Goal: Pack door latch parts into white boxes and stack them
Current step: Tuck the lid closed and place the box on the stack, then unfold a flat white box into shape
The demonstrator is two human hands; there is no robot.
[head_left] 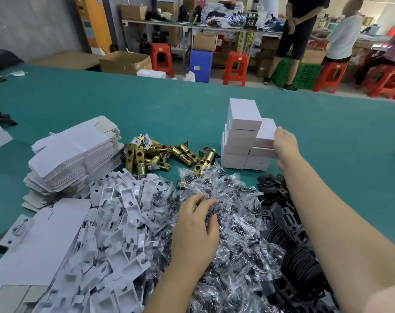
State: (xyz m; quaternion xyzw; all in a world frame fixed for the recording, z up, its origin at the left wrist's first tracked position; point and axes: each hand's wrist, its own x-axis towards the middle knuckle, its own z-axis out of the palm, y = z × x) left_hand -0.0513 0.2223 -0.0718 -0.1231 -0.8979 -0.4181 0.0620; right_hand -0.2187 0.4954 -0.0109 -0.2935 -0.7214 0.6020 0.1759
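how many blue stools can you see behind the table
1: a blue stool past the table's far edge, standing between two red stools. Others may be hidden.

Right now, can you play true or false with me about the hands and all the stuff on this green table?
1. The right hand is at the top white box on the stack of white boxes. True.
2. The left hand is reaching into the brass latches. False: it is over the pile of clear plastic bags.
3. The flat unfolded boxes lie to the left of the brass latches. True.
4. The black plates are piled on the left edge of the table. False: they are on the right, under the right forearm.
5. The table has a red cover. False: it is green.
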